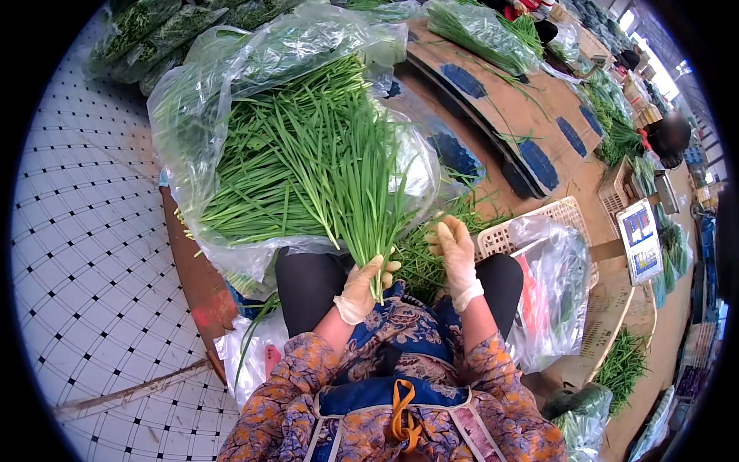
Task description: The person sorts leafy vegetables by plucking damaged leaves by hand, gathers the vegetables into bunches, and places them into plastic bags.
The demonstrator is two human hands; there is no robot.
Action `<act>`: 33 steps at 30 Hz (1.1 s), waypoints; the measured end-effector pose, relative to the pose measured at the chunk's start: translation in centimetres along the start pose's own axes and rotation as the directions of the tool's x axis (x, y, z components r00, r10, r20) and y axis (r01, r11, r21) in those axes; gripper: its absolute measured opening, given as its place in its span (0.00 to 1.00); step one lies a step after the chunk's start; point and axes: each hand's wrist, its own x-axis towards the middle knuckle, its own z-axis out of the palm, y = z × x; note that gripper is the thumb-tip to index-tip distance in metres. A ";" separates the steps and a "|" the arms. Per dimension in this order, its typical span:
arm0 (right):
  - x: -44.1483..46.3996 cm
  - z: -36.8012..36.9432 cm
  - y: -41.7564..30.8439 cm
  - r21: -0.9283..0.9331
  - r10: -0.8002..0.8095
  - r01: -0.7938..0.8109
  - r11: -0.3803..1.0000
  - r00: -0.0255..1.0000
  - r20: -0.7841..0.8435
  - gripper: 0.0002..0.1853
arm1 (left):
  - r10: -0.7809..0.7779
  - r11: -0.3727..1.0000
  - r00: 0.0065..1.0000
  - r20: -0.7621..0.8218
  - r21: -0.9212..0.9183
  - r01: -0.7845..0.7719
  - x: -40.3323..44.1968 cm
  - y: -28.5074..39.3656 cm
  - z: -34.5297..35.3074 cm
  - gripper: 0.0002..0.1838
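Note:
My left hand (365, 288), in a pale glove, is closed around the lower ends of a bunch of garlic chives (362, 192). Its long flat leaves fan upward over a large pile of chives (262, 162), which lies in an opened clear plastic bag (185, 115) in front of my knees. To the right, my gloved right hand (456, 258) is raised with its fingers apart and nothing in it. Loose chives (419, 266) lie between my two hands, over my lap.
A beige plastic basket (570, 212) and a clear bag (558, 308) are by my right knee. Farther right stands a digital scale (640, 240). Bagged greens (481, 35) lie on the brown table (508, 100). A person (666, 138) sits at the far right. Tiled floor (100, 231) stretches left.

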 end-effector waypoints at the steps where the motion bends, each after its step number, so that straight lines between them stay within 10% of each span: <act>1: 0.7 -0.2 1.3 -0.113 0.076 -0.069 0.991 0.995 0.066 0.16 | 0.027 0.998 1.000 0.000 0.060 -0.027 -0.3 0.2 0.7 0.17; 4: 0.9 1.1 2.0 -0.376 0.131 -0.034 0.926 0.963 0.237 0.17 | 0.025 0.997 1.000 0.009 0.069 -0.025 -0.2 -0.2 0.6 0.18; 10: 1.7 2.6 4.2 -0.016 0.261 -0.268 0.963 0.923 0.284 0.09 | -0.011 0.979 0.999 0.054 -0.204 0.022 -0.3 0.0 -0.2 0.20; 14: 0.9 2.2 4.4 0.101 0.238 -0.269 0.958 0.940 0.246 0.07 | 0.017 1.000 0.998 -0.066 0.017 -0.016 -0.1 -1.0 -0.4 0.16; 33: -0.4 2.0 4.9 0.123 0.266 -0.315 0.941 0.914 0.305 0.07 | 0.010 0.990 0.991 -0.133 -0.137 -0.028 0.2 -0.7 -0.8 0.16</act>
